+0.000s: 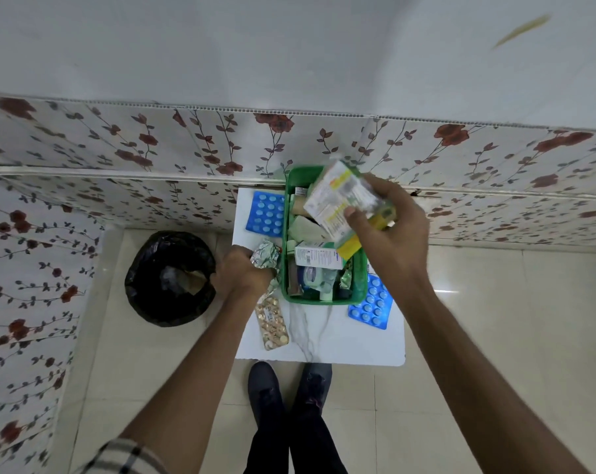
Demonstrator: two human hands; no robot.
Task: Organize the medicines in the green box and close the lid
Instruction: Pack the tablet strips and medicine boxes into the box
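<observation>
- The right hand (388,234) hovers over the green box (358,285), fingers and thumb clamped around a white-and-yellow carton (341,203) held tilted above the far half of the box.
- The left hand (241,271) sits at the box's left wall, fingers curled tight on a crumpled foil strip (265,256).
- The box stands on the small marble-look table (323,336), already crowded: a white carton (313,256), a round jar (312,273) and loose strips fill it.
- Risk 1: that big carton looks likely to ride high on the pile, and a proud carton could stop the lid seating. No lid is in view.
- Risk 2: dropped at this tilt, the carton may catch the rim and tip out over the back edge toward the wall.
- Risk 3: 3 blister packs lie outside the box, 1 blue strip (265,212) at far left, another blue strip (371,302) at near right, and a gold strip (272,323) near the front. The near-right one partly tucks under the box; a nudge could send it off the table.
- Risk 4: the black-lined bin (170,278) stands just left of the table; the foil strip could slip into it.
</observation>
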